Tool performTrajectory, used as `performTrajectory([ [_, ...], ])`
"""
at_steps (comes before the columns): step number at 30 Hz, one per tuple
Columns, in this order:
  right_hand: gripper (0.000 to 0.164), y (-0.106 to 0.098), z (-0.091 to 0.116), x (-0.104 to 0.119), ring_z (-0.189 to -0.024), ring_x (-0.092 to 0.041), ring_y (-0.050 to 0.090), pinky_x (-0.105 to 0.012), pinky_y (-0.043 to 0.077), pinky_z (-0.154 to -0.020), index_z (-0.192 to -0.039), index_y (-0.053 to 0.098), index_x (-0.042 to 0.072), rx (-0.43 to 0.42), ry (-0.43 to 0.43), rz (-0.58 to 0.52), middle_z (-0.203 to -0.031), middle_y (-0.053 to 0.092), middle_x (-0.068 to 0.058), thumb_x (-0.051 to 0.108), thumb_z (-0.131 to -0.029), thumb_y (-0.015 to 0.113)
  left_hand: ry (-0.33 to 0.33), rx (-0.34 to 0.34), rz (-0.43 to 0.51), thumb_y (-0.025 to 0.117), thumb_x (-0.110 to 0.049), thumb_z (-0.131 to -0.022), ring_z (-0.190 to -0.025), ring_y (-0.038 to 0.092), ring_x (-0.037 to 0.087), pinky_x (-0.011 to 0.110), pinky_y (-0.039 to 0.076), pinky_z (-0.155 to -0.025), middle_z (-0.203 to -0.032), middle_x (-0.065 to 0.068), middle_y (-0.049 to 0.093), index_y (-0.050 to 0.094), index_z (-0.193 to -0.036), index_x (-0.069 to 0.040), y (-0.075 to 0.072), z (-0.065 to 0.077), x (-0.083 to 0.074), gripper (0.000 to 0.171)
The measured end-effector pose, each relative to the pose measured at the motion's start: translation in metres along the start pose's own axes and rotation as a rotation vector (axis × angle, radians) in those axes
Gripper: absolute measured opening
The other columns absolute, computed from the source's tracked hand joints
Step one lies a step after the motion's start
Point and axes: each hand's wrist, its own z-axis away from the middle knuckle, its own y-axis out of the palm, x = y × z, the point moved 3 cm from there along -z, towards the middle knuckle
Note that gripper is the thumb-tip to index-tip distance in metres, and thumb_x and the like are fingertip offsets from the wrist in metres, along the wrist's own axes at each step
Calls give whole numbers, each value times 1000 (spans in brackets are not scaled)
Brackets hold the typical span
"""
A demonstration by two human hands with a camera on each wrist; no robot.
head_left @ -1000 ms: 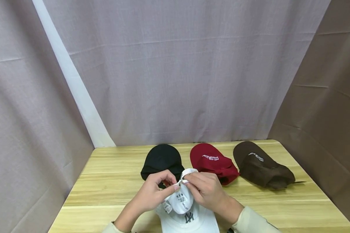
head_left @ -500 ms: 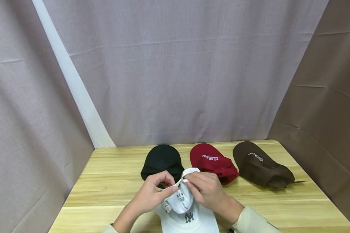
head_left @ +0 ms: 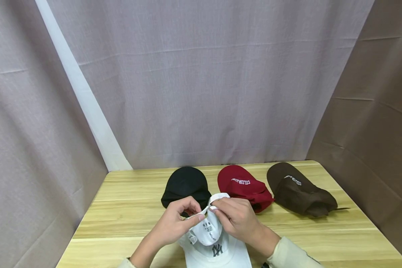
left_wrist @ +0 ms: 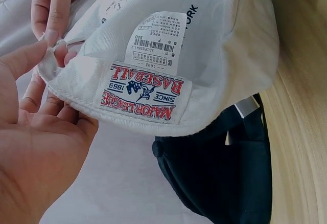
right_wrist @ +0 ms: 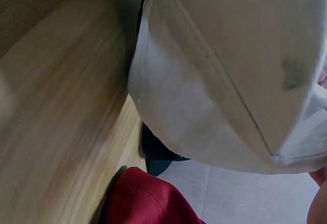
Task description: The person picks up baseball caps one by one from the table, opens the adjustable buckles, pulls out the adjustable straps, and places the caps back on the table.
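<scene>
A white baseball cap [head_left: 236, 255] with a dark NY emblem lies brim toward me at the near edge of the table. My left hand [head_left: 174, 223] pinches one side of its back band between thumb and fingertips. Close beside it, my right hand [head_left: 239, 219] pinches the band's other part, the fingertips of both hands nearly meeting. In the left wrist view the cap's inside shows a red-and-blue baseball label [left_wrist: 145, 98] and a white care tag [left_wrist: 159, 37]. The strap's join is partly hidden by fingers. In the right wrist view, the cap's outer panels [right_wrist: 225, 55] cover most of the hand.
Along the back of the wooden table [head_left: 127, 208] lie a black cap [head_left: 187, 182], a red cap [head_left: 244, 188] and a dark brown cap [head_left: 301, 193], left to right. The black and red caps sit just beyond my hands. Grey curtains [head_left: 207, 93] enclose the table.
My left thumb has shifted slightly on the band and now covers the bit of white strap that showed at its tip. Otherwise the hands and caps stay put.
</scene>
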Motion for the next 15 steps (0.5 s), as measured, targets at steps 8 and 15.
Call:
performTrajectory([
  [8, 18, 3, 0, 1, -72, -6, 68, -20, 59, -67, -103, 76, 11, 6, -10, -4, -88, 77, 2, 22, -108, 62, 42, -18, 65, 75, -12, -98, -88, 64, 3, 25, 57, -83, -96, 11, 75, 67, -103, -13, 7, -2, -3, 10],
  [15, 18, 6, -2, 2, -72, -6, 68, -19, 59, -67, -101, 76, 10, -14, -5, -41, -87, 77, 1, 19, -107, 63, 33, -54, 80, 77, -12, -96, -84, 64, 3, 25, 55, -77, -94, 11, 75, 66, -105, -13, 9, -6, -5, 14],
])
